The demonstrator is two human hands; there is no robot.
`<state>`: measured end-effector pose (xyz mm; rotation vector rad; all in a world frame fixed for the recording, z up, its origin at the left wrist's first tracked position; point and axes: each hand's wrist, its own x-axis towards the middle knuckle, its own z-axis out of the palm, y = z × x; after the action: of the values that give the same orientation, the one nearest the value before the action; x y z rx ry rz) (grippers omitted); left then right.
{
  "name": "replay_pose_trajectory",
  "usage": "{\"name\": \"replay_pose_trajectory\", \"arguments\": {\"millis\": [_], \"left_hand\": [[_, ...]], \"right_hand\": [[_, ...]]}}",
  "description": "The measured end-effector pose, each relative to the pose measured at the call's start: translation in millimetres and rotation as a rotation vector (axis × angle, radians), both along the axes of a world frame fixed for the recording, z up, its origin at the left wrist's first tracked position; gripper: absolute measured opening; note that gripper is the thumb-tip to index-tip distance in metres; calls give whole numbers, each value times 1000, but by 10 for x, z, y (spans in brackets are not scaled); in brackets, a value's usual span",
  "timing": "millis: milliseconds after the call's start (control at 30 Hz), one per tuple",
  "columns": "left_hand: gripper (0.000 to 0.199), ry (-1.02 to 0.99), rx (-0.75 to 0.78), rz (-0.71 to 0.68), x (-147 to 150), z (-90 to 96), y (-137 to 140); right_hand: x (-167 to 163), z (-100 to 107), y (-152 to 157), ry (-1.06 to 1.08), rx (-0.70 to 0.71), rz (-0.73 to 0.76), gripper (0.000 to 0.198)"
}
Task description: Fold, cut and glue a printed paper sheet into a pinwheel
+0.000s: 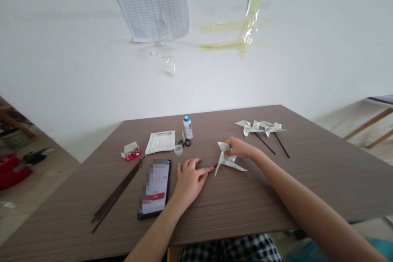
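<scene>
A paper pinwheel (pixel 223 159) with pointed, folded blades lies on the wooden table. My right hand (pixel 239 147) is closed on its upper part, fingertips pinching near the centre; what lies under them is hidden. A short piece of dark stick (pixel 215 166) shows at the pinwheel's left side. My left hand (pixel 190 177) rests palm down with fingers spread, the tip of one finger meeting that stick. Any stick beneath this hand is hidden. Further right lie two paper pinwheels, one (pixel 247 127) beside the other (pixel 270 127), each with a dark stick.
Left of my left hand lies a phone (pixel 158 188), then several dark sticks (pixel 118 192). Behind them are a small red-and-white box (pixel 132 152), a printed packet (pixel 160 142), a clear cup (pixel 178 150), scissors (pixel 184 142) and a blue-capped bottle (pixel 188 128). A wall borders the table's (pixel 307 172) back.
</scene>
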<state>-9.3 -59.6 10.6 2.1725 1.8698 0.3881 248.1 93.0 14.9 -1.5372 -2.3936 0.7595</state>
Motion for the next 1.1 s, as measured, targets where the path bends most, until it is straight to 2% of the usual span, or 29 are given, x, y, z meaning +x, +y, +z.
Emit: {"name": "replay_pose_trajectory", "arguments": {"millis": [500, 1100], "left_hand": [[48, 37, -1, -7, -15, -41, 12], [50, 57, -7, -21, -13, -32, 18]], "right_hand": [[-111, 173, -103, -148, -38, -60, 4], [-212, 317, -193, -231, -34, -105, 6]]}}
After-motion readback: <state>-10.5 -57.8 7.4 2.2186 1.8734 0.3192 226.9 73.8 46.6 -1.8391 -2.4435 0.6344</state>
